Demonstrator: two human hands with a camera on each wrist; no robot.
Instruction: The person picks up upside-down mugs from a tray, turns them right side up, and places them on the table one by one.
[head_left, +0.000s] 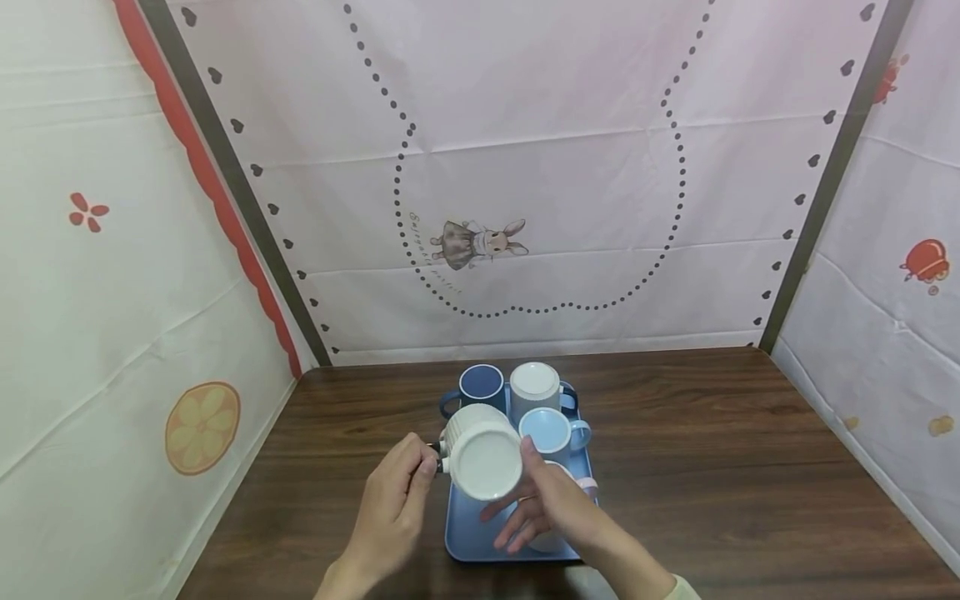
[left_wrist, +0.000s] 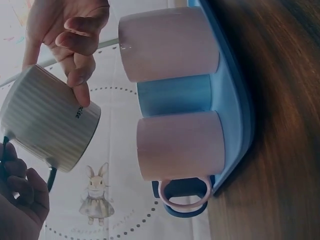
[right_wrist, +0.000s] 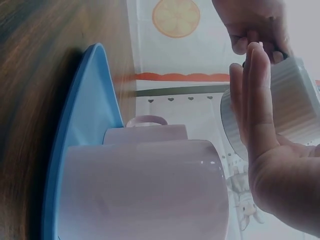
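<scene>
My left hand grips the dark handle of a ribbed white mug, holding it tilted above the blue tray. A round white end of this mug faces the head camera. My right hand is at the mug's other side with its fingers extended and spread, fingertips at the wall near small dark lettering in the left wrist view. Under the hands, a pink mug stands on the tray, largely hidden in the head view. Another pink mug with a ring handle shows in the left wrist view.
Farther back on the tray stand a dark blue mug, a pale mug and a light blue mug. The tray lies on a brown wooden table. Printed white cloth hangs behind the table and along both sides.
</scene>
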